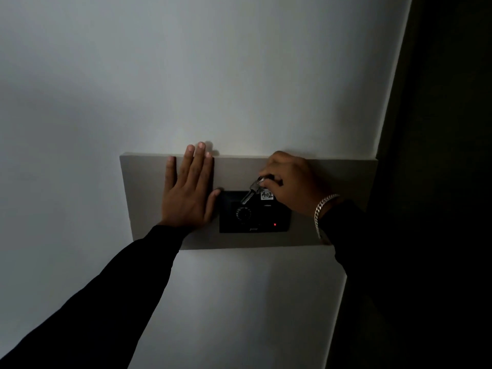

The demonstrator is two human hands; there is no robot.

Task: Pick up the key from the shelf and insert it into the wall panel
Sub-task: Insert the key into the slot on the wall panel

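A black wall panel with a round dial and a small red light sits on a grey backing board. My right hand pinches a silver key by its ring end, and a white tag marked 402 hangs below the fingers. The key's tip points down-left, just above the dial on the panel's upper part. My left hand lies flat on the board with fingers spread, its thumb touching the panel's upper left corner.
The board is mounted on a pale wall. A dark wall edge or doorway runs down the right side. A silver bracelet circles my right wrist. The room is dim.
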